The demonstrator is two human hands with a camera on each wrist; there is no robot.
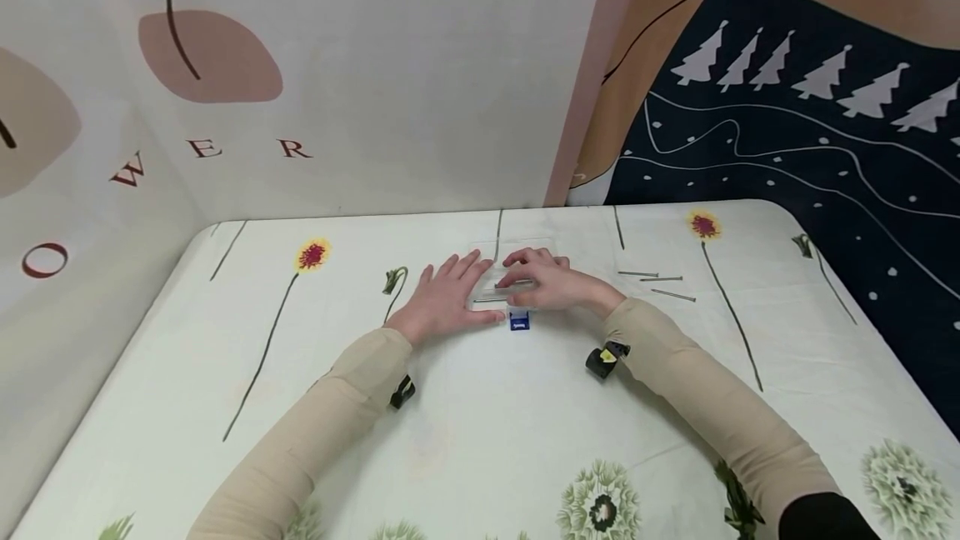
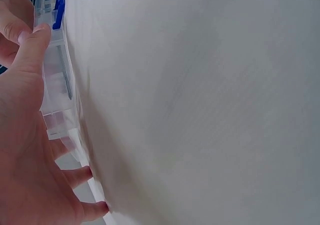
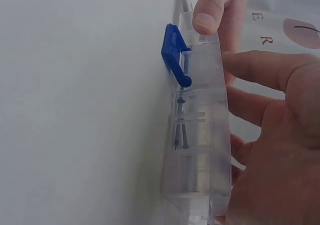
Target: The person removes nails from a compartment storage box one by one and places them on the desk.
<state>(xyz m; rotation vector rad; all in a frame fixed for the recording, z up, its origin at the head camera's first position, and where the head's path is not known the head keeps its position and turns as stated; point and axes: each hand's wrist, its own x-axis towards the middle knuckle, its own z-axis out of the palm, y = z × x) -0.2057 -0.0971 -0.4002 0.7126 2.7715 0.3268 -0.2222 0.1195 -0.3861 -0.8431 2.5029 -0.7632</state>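
Note:
A clear plastic box (image 3: 217, 115) with a blue latch (image 1: 519, 321) on its near side lies on the table. Thin metal nails (image 3: 181, 125) show through its wall in the right wrist view. My left hand (image 1: 447, 300) rests at the box's left side, fingers spread, its thumb at the near edge. Over the right part of the box is my right hand (image 1: 551, 280), fingers loosely bent and thumb apart from the index finger. Its fingertips reach the top of the box, close over a nail; in the right wrist view they are partly hidden behind the wall.
To the right of the box, three loose nails (image 1: 660, 279) lie on the white flower-print tablecloth (image 1: 480, 432). A printed cloth wall (image 1: 420, 107) rises behind the table. A dark cloth with white trees (image 1: 750, 132) hangs at the right.

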